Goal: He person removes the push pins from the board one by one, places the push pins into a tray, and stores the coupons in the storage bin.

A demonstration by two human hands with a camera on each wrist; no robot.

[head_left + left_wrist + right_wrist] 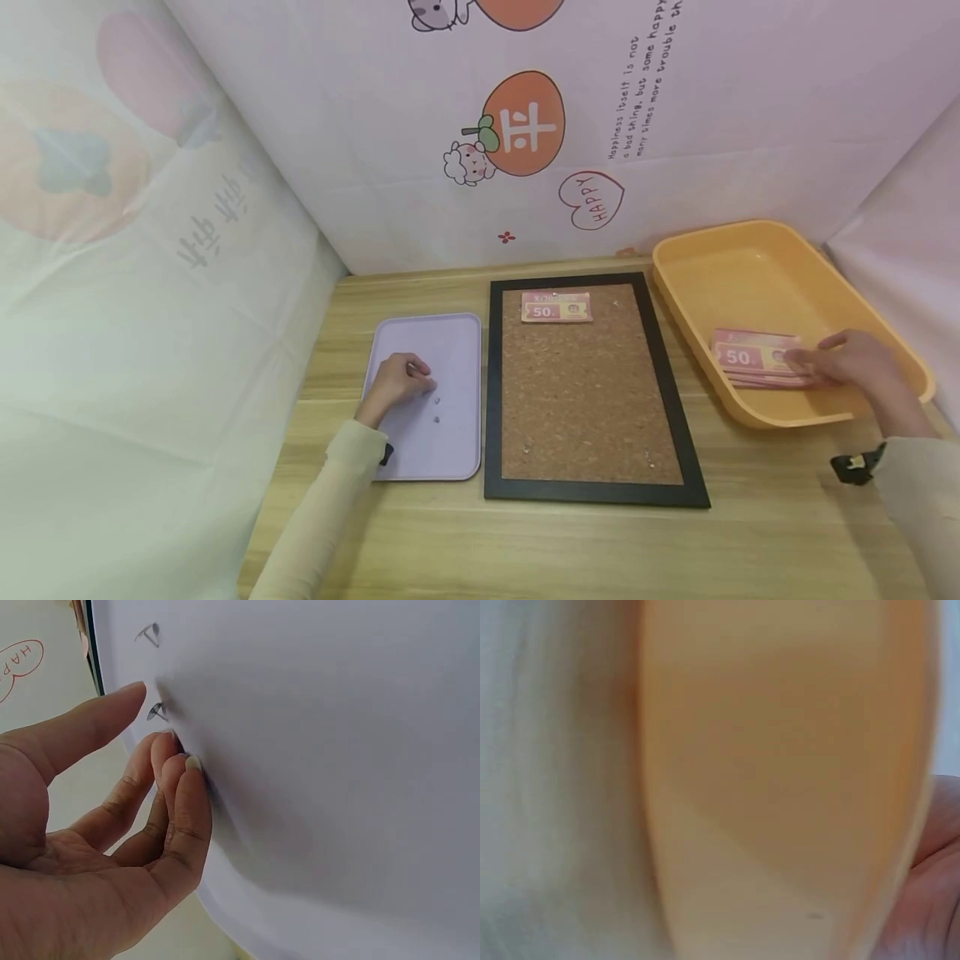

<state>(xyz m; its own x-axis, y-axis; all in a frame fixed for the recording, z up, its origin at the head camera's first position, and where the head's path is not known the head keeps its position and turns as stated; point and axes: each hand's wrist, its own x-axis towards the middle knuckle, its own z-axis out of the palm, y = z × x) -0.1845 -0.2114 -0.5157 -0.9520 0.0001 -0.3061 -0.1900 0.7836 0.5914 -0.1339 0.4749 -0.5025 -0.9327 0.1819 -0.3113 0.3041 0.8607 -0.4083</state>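
Observation:
In the head view, my left hand (402, 379) is low over a lilac tray (457, 342). Two small metal thumbtacks (437, 419) lie beside its fingertips. The left wrist view shows the thumb apart from the bent fingers, with one thumbtack (156, 712) lying just beyond them. My right hand (862, 362) reaches into a yellow bin (765, 258), its fingertips at the right end of a stack of pink "50" coupons (738, 357). Whether it pinches one is hidden. The right wrist view shows mostly the bin wall (780, 750) and part of the palm (937, 900).
Between the tray and bin lies a black-framed corkboard (588, 400), with a coupon (557, 308) at its top and a tack above it. Small tacks also show near the board's other corners. Printed cloth (375, 167) surrounds the wooden table (570, 542).

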